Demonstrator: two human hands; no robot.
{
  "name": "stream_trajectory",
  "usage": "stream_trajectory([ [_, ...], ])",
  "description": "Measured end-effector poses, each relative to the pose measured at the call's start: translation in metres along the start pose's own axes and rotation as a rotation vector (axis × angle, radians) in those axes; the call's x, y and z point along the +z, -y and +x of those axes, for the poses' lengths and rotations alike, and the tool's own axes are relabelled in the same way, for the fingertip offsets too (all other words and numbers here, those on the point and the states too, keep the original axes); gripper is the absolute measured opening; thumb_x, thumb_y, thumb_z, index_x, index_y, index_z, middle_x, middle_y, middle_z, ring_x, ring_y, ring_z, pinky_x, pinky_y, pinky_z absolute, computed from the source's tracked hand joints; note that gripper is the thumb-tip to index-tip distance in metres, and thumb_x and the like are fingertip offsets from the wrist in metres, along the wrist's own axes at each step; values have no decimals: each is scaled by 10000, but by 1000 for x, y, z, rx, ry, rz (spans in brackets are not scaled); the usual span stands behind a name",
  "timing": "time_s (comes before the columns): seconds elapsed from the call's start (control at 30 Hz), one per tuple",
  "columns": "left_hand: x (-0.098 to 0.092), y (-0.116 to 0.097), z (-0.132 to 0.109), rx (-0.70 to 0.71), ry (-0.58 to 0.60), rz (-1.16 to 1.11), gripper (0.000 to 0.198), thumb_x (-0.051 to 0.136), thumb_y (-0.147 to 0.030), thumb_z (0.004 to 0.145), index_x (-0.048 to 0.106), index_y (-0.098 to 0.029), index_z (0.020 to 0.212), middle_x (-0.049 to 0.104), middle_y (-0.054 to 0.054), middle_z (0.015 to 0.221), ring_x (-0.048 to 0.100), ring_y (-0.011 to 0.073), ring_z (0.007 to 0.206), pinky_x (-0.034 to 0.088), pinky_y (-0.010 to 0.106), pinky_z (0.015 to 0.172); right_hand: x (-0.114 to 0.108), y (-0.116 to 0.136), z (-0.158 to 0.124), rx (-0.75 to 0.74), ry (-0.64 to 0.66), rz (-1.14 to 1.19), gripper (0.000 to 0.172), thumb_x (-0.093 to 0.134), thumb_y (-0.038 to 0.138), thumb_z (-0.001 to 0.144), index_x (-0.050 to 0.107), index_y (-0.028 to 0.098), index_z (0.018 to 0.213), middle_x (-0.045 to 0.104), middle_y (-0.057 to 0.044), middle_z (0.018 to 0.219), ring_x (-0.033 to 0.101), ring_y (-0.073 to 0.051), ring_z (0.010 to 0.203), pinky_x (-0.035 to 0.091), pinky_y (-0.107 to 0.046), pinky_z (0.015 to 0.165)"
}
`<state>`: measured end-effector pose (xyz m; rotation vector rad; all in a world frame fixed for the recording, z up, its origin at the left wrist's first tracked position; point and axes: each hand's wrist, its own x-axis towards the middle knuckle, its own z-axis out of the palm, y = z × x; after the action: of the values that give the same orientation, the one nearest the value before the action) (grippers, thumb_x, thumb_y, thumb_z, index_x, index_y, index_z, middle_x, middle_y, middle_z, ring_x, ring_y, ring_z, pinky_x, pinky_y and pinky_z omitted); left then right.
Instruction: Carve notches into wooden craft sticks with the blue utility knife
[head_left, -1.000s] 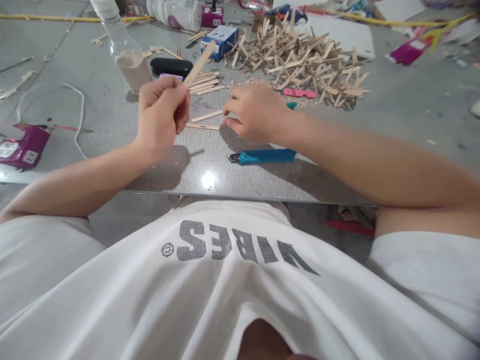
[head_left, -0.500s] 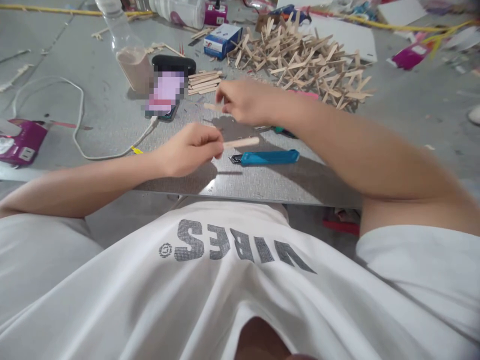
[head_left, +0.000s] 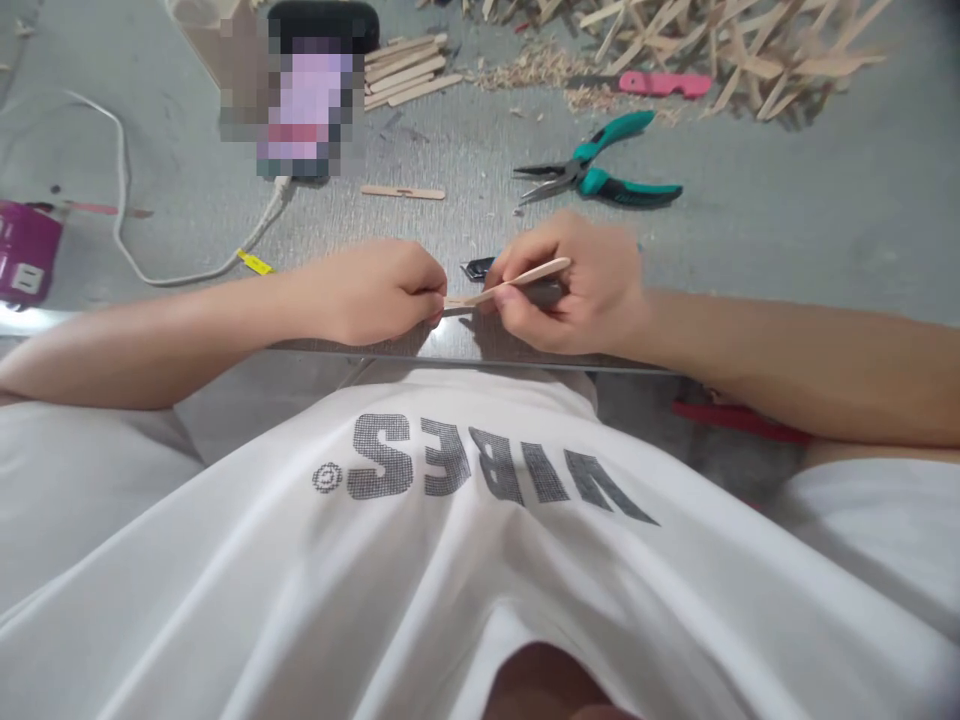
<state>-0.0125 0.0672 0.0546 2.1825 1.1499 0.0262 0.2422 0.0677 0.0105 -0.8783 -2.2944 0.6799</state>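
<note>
My left hand (head_left: 386,295) is closed, pinching the end of a thin wooden craft stick near the table's front edge. My right hand (head_left: 566,290) is closed too, with a craft stick (head_left: 544,270) between thumb and fingers, slanting up to the right. The wood meets between both hands; whether it is one bent stick or two crossing, I cannot tell. A utility knife (head_left: 478,268) lies mostly hidden behind my right hand, its blade end showing. Beyond the hands, a craft stick with a notched middle (head_left: 427,194) lies flat.
Teal-handled needle-nose pliers (head_left: 585,175) lie spread behind my right hand. Further back are a pink folding knife (head_left: 664,85), wood shavings (head_left: 536,72), a row of sticks (head_left: 405,75) and a pile of crossed sticks (head_left: 780,60). A phone (head_left: 307,110) on a white cable (head_left: 124,200) lies left.
My right hand has come back from the far side to meet the left hand's stick. A notched stick now lies where it was. The view has tilted down and closer.
</note>
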Motion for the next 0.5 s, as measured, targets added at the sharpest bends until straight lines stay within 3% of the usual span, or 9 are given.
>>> stream_trajectory([
  [0.23, -3, -7, 0, -91, 69, 145, 302, 560, -321, 959, 788, -192, 810, 678, 18, 667, 615, 186, 694, 391, 308, 741, 5, -5, 4, -177, 86, -173, 230, 530, 375, 1016, 596, 233, 847, 825, -40, 911, 746, -171, 789, 510, -300, 735],
  [0.5, -4, -8, 2, -94, 79, 219, 374, 514, -364, 956, 844, -194, 906, 749, 37, 764, 677, 207, 788, 442, 309, 803, 10, -24, 7, -470, 135, -236, 233, 437, 262, 1089, 648, 236, 995, 811, -33, 968, 727, -151, 851, 520, -280, 754],
])
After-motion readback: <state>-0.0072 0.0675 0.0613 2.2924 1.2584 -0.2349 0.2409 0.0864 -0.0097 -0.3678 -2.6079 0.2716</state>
